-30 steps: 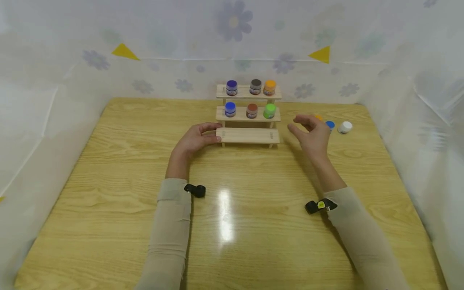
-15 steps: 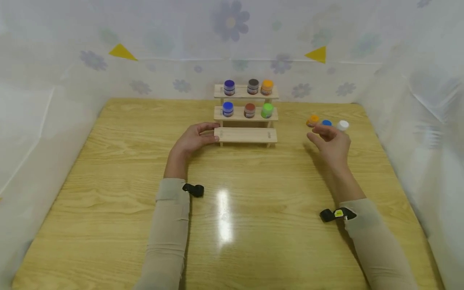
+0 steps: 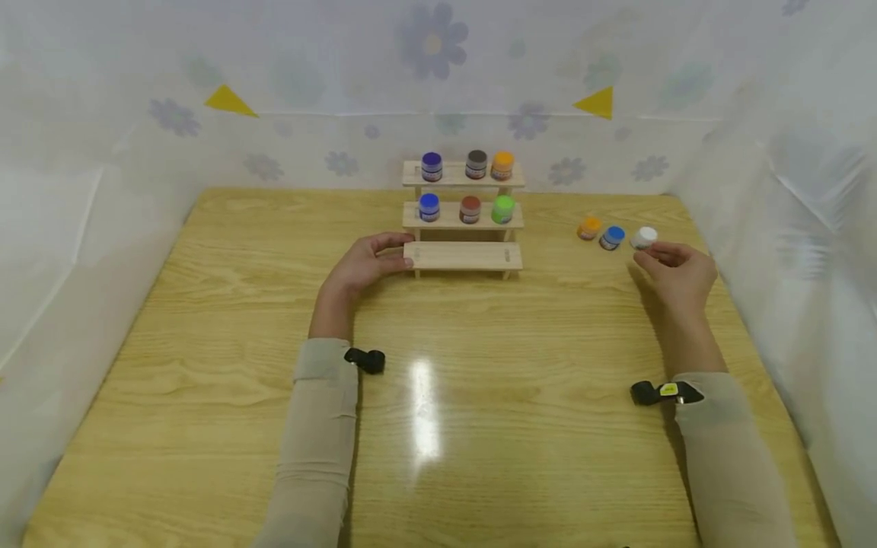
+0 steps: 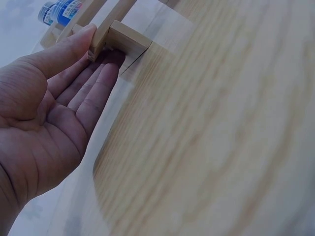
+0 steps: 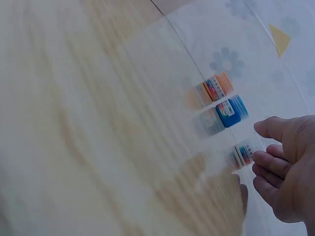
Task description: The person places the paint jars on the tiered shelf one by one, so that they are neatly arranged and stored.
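My left hand (image 3: pixel 370 266) pinches the left end of the lowest step of a small three-step wooden display stand (image 3: pixel 462 256). The left wrist view shows the thumb on top of the board and the fingers beneath it. At the right, my right hand (image 3: pixel 681 278) is beside a white-lidded paint jar (image 3: pixel 645 237), its thumb and fingers parted. In the right wrist view the fingertips partly cover this jar (image 5: pixel 244 153); whether they touch it I cannot tell. A blue paint jar (image 3: pixel 613 237) and an orange paint jar (image 3: pixel 589 228) stand left of it.
On the top step are dark blue (image 3: pixel 432 166), black (image 3: pixel 476 164) and orange (image 3: pixel 502 165) paint jars. The middle step bears blue (image 3: pixel 428 207), brown (image 3: pixel 470 209) and green (image 3: pixel 503 209) ones. Flowered white sheeting (image 3: pixel 329 61) walls in the wooden table (image 3: pixel 493 426).
My right hand has moved right, past the orange and blue jars, to the white-lidded jar. The left hand keeps its hold on the stand. The view has shifted slightly.
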Demonstrator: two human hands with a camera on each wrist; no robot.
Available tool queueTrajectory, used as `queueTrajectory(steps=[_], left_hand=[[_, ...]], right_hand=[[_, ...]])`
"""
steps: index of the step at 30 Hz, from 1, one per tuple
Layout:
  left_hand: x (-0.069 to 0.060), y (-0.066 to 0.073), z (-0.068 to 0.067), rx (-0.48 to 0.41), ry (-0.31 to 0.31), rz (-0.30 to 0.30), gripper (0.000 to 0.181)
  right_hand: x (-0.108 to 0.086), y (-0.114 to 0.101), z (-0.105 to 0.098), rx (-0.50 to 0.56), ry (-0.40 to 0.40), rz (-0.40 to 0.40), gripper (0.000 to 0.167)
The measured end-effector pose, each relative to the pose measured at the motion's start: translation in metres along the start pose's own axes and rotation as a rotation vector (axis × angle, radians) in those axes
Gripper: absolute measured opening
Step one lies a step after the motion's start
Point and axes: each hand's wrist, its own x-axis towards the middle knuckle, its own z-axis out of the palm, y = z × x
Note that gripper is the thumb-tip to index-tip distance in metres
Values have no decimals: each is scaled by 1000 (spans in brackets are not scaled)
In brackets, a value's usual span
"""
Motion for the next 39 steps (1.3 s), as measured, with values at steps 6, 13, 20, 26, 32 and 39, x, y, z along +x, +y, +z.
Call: queueTrajectory(steps=[6, 13, 20, 26, 32, 39], left_hand=[[-2, 1, -3, -6, 2, -14, 52], [-3, 3, -1, -13, 4, -13, 53], [-2, -1, -1, -18, 4, -15, 52], [-2, -1, 0, -4, 9, -3, 51], [-2, 0, 2, -18, 5, -9, 50], [0, 0, 1, -8, 2, -5, 51]], right_hand=[[9, 8, -5, 29, 37, 49, 45], [28, 11, -5, 91, -2, 10, 51], [40, 11, -2, -106, -47, -41, 54], [42, 8, -1, -141, -53, -49, 50], [35, 8, -3, -151, -42, -46, 49], [17, 6, 2, -96, -57, -61, 46]])
